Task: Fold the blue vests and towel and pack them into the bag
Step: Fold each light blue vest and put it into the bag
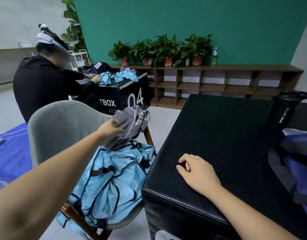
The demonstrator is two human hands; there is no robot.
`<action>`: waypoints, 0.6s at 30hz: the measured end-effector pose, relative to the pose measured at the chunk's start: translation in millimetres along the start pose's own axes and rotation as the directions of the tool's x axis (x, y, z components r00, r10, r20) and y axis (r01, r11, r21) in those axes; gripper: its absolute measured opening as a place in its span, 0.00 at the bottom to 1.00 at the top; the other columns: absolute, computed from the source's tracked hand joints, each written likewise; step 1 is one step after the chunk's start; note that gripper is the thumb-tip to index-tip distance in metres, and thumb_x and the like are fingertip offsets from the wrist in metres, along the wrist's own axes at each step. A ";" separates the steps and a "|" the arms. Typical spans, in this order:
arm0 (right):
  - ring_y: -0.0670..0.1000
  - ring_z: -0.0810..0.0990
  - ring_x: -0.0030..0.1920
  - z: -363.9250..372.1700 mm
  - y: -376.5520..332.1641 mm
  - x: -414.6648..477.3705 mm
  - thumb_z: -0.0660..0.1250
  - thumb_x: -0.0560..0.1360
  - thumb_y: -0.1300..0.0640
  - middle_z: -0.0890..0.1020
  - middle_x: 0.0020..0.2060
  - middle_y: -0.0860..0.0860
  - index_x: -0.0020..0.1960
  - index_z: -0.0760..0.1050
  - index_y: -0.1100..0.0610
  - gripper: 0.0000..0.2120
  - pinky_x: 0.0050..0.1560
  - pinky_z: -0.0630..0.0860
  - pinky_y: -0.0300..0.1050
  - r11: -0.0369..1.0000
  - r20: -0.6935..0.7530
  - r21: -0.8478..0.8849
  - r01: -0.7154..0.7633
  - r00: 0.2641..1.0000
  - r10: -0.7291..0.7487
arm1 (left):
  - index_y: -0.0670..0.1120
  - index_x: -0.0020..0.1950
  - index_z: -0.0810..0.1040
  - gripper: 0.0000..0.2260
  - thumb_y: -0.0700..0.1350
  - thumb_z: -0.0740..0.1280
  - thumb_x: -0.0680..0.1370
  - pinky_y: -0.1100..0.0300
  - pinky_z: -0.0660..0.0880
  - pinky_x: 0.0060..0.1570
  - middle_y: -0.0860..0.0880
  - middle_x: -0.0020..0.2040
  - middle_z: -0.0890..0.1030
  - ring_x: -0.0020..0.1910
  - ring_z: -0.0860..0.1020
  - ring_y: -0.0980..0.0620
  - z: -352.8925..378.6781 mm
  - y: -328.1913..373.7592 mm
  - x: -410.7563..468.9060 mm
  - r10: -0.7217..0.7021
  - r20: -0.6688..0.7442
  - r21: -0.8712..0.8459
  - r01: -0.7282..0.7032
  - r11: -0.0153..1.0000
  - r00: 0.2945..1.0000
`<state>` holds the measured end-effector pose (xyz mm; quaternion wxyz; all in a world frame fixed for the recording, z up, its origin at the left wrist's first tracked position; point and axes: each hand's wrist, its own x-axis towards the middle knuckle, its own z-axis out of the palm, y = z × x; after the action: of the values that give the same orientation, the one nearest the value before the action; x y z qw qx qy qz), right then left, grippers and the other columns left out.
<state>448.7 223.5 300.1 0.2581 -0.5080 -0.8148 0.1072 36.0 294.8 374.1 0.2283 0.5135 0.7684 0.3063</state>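
One towel (132, 122) is hanging from the left grip (113, 126) above the chair (62, 122), just beside the counter's (227, 135) left edge.
The left grip is pinching the grey striped towel by one edge, so the cloth is drooping down and rightward onto the blue vests (111, 179), which are lying heaped and unfolded on the chair seat. The right grip (196, 168) is resting slack on the counter near its left edge, holding nothing. Bare counter top is lying right of the towel, seemingly offering room for folding. The bag (296, 161) is slumping at the right side, nearer the right grip.
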 end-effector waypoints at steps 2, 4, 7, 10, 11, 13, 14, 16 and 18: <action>0.42 0.75 0.46 0.0 -0.3 -0.2 0.65 0.81 0.39 0.75 0.38 0.43 0.54 0.74 0.39 0.06 0.47 0.77 0.46 1.000 0.002 -0.004 -0.001 1.000 0.001 | 0.50 0.58 0.77 0.18 0.48 0.81 0.74 0.54 0.78 0.42 0.48 0.50 0.84 0.44 0.83 0.48 4.0 -14.1 -19.0 0.025 -0.037 0.054 -0.023 0.998 0.999; 0.42 0.75 0.46 0.1 -0.7 -0.3 0.64 0.81 0.39 0.75 0.38 0.42 0.54 0.74 0.39 0.06 0.47 0.77 0.45 1.000 0.006 -0.010 0.001 1.000 -0.001 | 0.50 0.53 0.77 0.17 0.49 0.82 0.72 0.55 0.76 0.40 0.52 0.44 0.83 0.41 0.80 0.49 8.1 -27.6 -39.9 0.056 -0.066 0.084 -0.050 0.995 0.996; 0.41 0.75 0.46 -0.6 -1.5 -1.0 0.64 0.80 0.39 0.75 0.38 0.42 0.54 0.74 0.39 0.06 0.48 0.77 0.46 1.000 0.009 -0.012 -0.008 1.000 0.008 | 0.53 0.49 0.76 0.16 0.53 0.82 0.72 0.56 0.70 0.39 0.53 0.42 0.78 0.42 0.77 0.51 19.0 -45.6 -70.5 0.198 -0.064 0.211 -0.181 0.961 0.978; 0.41 0.75 0.46 -2.3 -3.4 -1.7 0.64 0.80 0.39 0.75 0.38 0.42 0.54 0.74 0.39 0.06 0.48 0.77 0.47 1.000 0.018 -0.018 -0.015 1.000 0.015 | 0.58 0.51 0.76 0.18 0.64 0.79 0.72 0.56 0.74 0.46 0.54 0.51 0.75 0.47 0.77 0.56 34.4 -56.9 -100.2 0.287 0.006 0.260 -0.279 0.925 0.958; 0.41 0.75 0.46 -2.8 -3.7 -2.3 0.64 0.80 0.40 0.75 0.39 0.42 0.55 0.74 0.39 0.06 0.48 0.78 0.47 1.000 0.021 -0.017 -0.016 1.000 0.016 | 0.58 0.52 0.76 0.19 0.66 0.78 0.72 0.56 0.76 0.48 0.56 0.52 0.74 0.48 0.77 0.57 40.1 -59.5 -108.8 0.300 0.026 0.284 -0.295 0.912 0.954; 0.42 0.74 0.47 -3.4 -3.9 -3.7 0.65 0.80 0.40 0.75 0.39 0.42 0.56 0.75 0.39 0.07 0.48 0.78 0.47 1.000 0.029 -0.010 -0.019 0.999 0.019 | 0.58 0.56 0.76 0.20 0.65 0.78 0.73 0.53 0.77 0.49 0.56 0.54 0.73 0.50 0.78 0.55 51.2 -64.4 -123.0 0.304 0.047 0.375 -0.299 0.878 0.951; 0.42 0.74 0.47 -3.3 -3.8 -4.6 0.65 0.80 0.41 0.75 0.40 0.42 0.56 0.76 0.40 0.07 0.49 0.78 0.47 1.000 0.036 -0.007 -0.020 0.999 0.021 | 0.57 0.58 0.76 0.19 0.62 0.78 0.74 0.52 0.78 0.50 0.55 0.54 0.73 0.51 0.78 0.52 54.9 -66.4 -128.7 0.295 0.047 0.414 -0.287 0.864 0.954; 0.43 0.74 0.48 -3.2 -3.4 -6.8 0.66 0.80 0.41 0.75 0.40 0.42 0.57 0.77 0.41 0.08 0.51 0.78 0.49 1.000 0.044 -0.001 -0.024 0.999 0.024 | 0.53 0.60 0.76 0.17 0.55 0.77 0.76 0.53 0.75 0.46 0.54 0.54 0.73 0.49 0.78 0.49 58.1 -69.7 -136.3 0.265 0.029 0.459 -0.248 0.853 0.964; 0.44 0.74 0.49 -2.8 -3.3 -9.3 0.67 0.80 0.42 0.75 0.41 0.42 0.57 0.77 0.41 0.08 0.53 0.77 0.48 0.999 0.035 0.003 -0.032 0.999 0.031 | 0.51 0.59 0.77 0.13 0.49 0.75 0.77 0.55 0.72 0.42 0.53 0.53 0.73 0.48 0.78 0.48 57.5 -70.5 -142.6 0.268 0.000 0.496 -0.232 0.837 0.963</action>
<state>450.9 213.6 301.0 0.2431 -0.5183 -0.8108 0.1217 81.1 155.7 288.8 0.0212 0.6395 0.7546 0.1456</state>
